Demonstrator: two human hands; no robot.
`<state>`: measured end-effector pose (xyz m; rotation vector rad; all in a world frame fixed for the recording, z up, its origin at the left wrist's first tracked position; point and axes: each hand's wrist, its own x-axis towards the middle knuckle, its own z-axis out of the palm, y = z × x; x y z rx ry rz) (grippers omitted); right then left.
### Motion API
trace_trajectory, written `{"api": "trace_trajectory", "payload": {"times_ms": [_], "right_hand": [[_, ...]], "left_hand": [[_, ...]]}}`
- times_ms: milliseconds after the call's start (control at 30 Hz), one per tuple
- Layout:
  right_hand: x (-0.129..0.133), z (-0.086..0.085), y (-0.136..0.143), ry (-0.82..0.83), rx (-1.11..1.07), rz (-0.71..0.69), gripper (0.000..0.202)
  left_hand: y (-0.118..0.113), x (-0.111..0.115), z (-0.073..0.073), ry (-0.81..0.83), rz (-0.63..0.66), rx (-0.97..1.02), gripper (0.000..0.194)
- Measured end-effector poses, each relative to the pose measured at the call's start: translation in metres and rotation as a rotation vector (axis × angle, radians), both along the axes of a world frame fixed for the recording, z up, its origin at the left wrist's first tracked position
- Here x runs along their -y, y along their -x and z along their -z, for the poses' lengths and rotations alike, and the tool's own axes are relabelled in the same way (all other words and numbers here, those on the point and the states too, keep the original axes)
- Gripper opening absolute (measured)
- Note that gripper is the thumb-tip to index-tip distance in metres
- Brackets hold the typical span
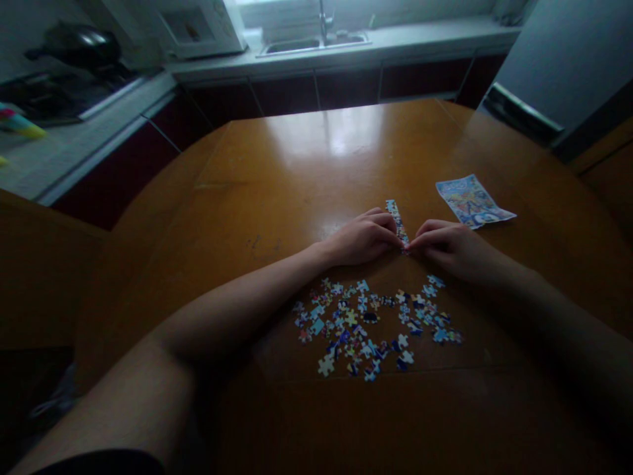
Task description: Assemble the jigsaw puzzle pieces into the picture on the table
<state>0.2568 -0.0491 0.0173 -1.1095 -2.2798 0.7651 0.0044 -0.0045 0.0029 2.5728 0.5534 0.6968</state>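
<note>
A narrow strip of joined puzzle pieces (394, 212) lies on the wooden table, running away from me. My left hand (368, 236) rests along its left side, fingers bent, with fingertips at the strip's near end. From the right, my right hand (448, 247) pinches at that same near end, thumb and forefinger together. The fingertips of both hands almost meet there and partly cover the pieces. Closer to me lie several loose puzzle pieces (350, 318) in a wide scatter. A colourful printed sheet (472, 201) lies beyond my right hand.
The brown table (306, 158) has a rounded far edge. Behind it are a counter with a sink (316, 45) and a white microwave (195, 26). A dark pan (82, 46) stands on the stove at the back left. A grey appliance is at the right.
</note>
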Motion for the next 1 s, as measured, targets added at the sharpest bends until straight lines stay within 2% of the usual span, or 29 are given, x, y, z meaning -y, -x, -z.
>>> {"api": "trace_trajectory", "payload": {"times_ms": [300,600,1000], "right_hand": [[0.003,0.000,0.004,-0.017,0.028,0.022,0.008],[0.003,0.000,0.009,-0.046,0.071,0.063,0.018],[0.003,0.002,0.011,-0.058,0.091,0.094,0.017]], "left_hand": [[0.001,-0.001,0.000,-0.006,0.014,0.011,0.025],[0.001,-0.001,0.002,-0.003,0.003,0.039,0.026],[0.000,-0.001,0.000,0.020,-0.044,0.077,0.027]]}}
